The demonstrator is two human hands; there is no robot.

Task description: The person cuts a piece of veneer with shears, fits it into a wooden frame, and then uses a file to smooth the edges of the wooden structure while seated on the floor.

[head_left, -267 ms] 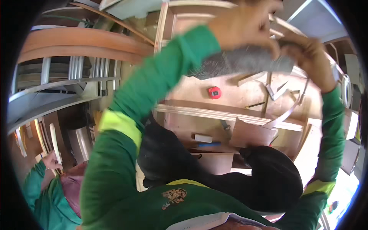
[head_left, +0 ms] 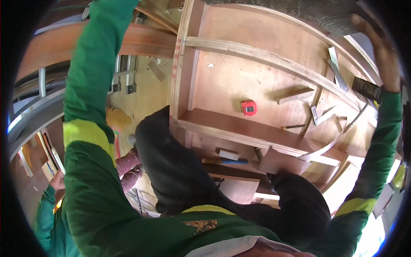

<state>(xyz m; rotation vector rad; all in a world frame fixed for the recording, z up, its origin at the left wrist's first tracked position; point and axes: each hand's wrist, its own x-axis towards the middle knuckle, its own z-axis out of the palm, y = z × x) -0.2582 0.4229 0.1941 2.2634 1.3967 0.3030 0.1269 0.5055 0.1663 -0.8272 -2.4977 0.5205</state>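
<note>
A dark grey, mottled sheet (head_left: 295, 13) spans the top of the view above the wooden frame, its far side cut off. My right hand (head_left: 382, 49) is at the sheet's right end, thumb at its near edge and fingers partly hidden, seemingly gripping it. My left arm (head_left: 92, 81) reaches up past the top edge, so my left hand is out of sight. Beneath the sheet stands a plywood frame (head_left: 257, 51) divided by long rails. A red tape measure (head_left: 249, 108) lies inside it, with a wood offcut (head_left: 295, 95) and a small square (head_left: 321, 115) to its right.
A curved pale strip (head_left: 355, 122) and a thin metal piece (head_left: 338, 75) lie at the frame's right. A blue-handled tool (head_left: 233, 161) sits in the near compartment. To the left are a curved brown panel (head_left: 145, 40), a broom head (head_left: 117, 118) and a co-worker's hand (head_left: 58, 180).
The dark sheet has moved away toward the top of the view. My hands have spread apart, the left going up out of sight and the right outward. More of the frame shows.
</note>
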